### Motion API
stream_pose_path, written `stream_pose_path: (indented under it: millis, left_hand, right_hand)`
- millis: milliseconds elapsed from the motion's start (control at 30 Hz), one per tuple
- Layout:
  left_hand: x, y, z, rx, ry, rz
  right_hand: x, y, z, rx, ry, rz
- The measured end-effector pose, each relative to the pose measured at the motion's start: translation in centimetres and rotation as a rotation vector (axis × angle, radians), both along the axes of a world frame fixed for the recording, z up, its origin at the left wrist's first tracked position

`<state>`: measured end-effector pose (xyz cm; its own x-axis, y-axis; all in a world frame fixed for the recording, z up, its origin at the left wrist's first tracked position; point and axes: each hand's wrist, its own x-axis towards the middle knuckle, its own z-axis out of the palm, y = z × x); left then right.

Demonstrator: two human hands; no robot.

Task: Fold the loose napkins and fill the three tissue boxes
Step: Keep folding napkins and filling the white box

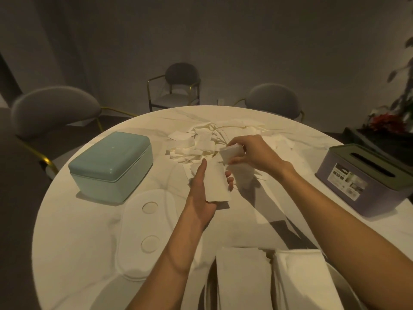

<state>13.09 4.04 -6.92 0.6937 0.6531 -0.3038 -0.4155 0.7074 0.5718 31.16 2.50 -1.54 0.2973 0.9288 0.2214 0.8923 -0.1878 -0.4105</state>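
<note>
Above the middle of the round white table (89,220), my left hand (201,198) lies palm up with a folded white napkin (218,184) across it, thumb along its left edge and fingertips showing at its right. My right hand (252,153) pinches another white napkin (234,162) by its upper end just beside it. A pile of loose napkins (201,142) lies beyond both hands. A closed teal tissue box (111,164) stands at the left. A purple box with a dark slotted lid (368,180) stands at the right. Two stacks of folded napkins (274,278) sit at the near edge.
A white oval lid with two round recesses (145,231) lies flat on the table at my left forearm. Grey chairs (55,108) with gold frames ring the table's far side. A potted plant with red flowers (386,121) stands at the far right.
</note>
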Motion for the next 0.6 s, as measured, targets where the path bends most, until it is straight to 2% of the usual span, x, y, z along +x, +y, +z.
stream_pose_path:
  millis: [100, 167, 400, 600]
  left_hand:
    - [0.0, 0.1, 0.0, -0.007, 0.021, 0.005]
    - [0.0, 0.2, -0.1, -0.004, 0.026, 0.007]
    - [0.0, 0.1, -0.1, 0.008, 0.016, 0.05]
    - [-0.1, 0.0, -0.2, 0.042, 0.038, 0.061]
  right_hand:
    - [-0.3, 1.6, -0.5, -0.043, -0.089, -0.072]
    - [-0.3, 2.0, -0.7, -0.065, -0.078, -0.094]
    - [-0.3, 1.1, 0.4, -0.091, -0.157, 0.008]
    - [0.4, -3.0, 2.9, 0.166, 0.178, -0.067]
